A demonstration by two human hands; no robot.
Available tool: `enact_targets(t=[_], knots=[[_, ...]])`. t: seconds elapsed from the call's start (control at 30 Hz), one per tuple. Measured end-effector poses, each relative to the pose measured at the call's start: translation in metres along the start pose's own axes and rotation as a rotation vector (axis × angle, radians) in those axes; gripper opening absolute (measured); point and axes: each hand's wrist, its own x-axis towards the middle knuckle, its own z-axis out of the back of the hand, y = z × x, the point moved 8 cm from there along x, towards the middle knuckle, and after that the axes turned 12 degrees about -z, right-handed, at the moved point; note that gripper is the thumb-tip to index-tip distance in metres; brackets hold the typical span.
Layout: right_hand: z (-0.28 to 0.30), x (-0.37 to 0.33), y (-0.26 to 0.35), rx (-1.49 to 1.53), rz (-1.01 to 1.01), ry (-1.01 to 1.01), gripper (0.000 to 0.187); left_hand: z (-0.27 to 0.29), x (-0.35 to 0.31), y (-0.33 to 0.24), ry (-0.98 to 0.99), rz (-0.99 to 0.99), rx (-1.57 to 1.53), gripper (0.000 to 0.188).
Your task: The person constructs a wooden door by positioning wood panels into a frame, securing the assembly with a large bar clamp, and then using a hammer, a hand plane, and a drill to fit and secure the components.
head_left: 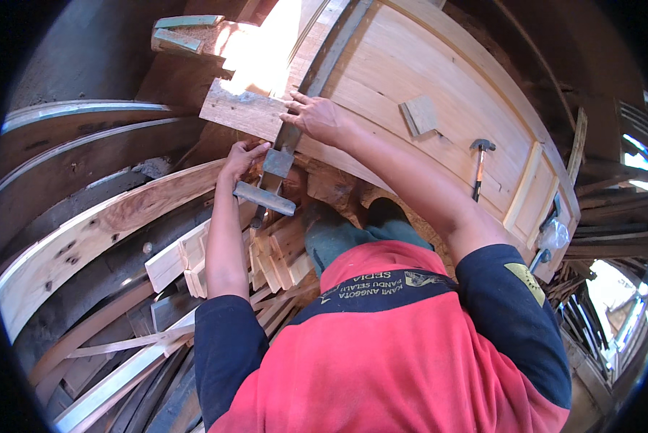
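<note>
A long metal bar clamp (289, 137) runs across the edge of a light wooden door panel (392, 61). Over the bar lies my right hand (318, 119), its fingers curling across to a wooden board (241, 108) on the far side. My left hand (243, 160) is beside the clamp's near end, thumb and forefinger apart, its fingertips close to the square metal jaw (277, 164). Just below that hand, a thick grey metal crosspiece (264, 198) sits across the clamp. The left hand's other fingers are partly hidden.
A claw hammer (480, 162) and a small square wood block (419, 115) lie on the panel. Long planks (107, 224) and stacked timber offcuts (176, 263) crowd the left side. A clear plastic bag (553, 235) is at the panel's right end.
</note>
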Motion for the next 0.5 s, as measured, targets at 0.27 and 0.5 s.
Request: enact_targets(t=[0.27, 0.5], knots=[[0.005, -0.085, 0.005, 0.220, -0.305, -0.130, 0.057, -0.006, -0.001, -0.011, 0.028, 0.012, 0.156, 0.035], [-0.023, -0.089, 0.020, 0.138, -0.472, -0.117, 0.060, -0.011, -0.001, -0.012, 0.081, 0.019, 0.170, 0.038]])
